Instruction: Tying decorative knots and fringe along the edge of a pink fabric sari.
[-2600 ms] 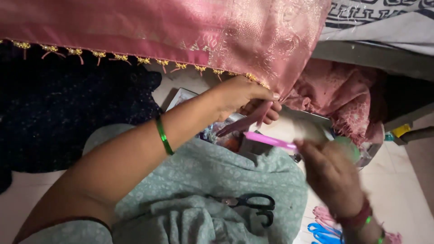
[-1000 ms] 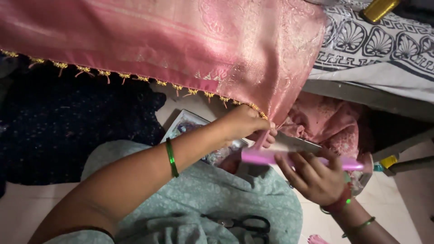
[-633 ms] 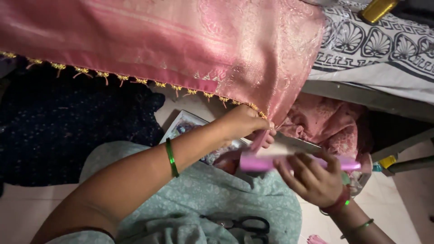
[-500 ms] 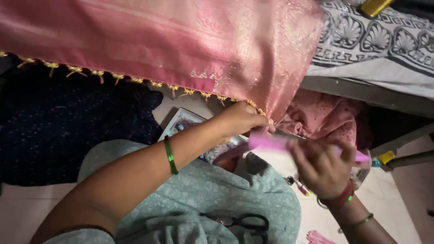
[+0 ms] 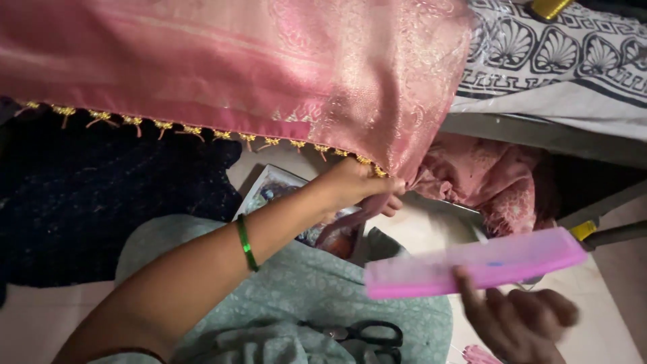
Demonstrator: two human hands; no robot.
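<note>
Draped across the far side, a pink cloth [image 5: 236, 74] with gold tassels hangs over dark fabric [image 5: 101, 202]. Left hand [image 5: 354, 189] pinches its lower right corner. Near right, right hand [image 5: 519, 323] grasps a pink plastic case [image 5: 472, 266]; black scissors [image 5: 367, 334] lie near centre.

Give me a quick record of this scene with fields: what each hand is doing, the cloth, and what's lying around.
left hand: pinches the corner of the pink cloth at its tasselled edge
right hand: grips a long pink plastic box from below, box lid shut
bangle: green, on the left forearm
lap: grey-green printed fabric with black scissors lying on it
behind: black-and-white patterned sheet at top right, crumpled pink cloth beneath it
</note>
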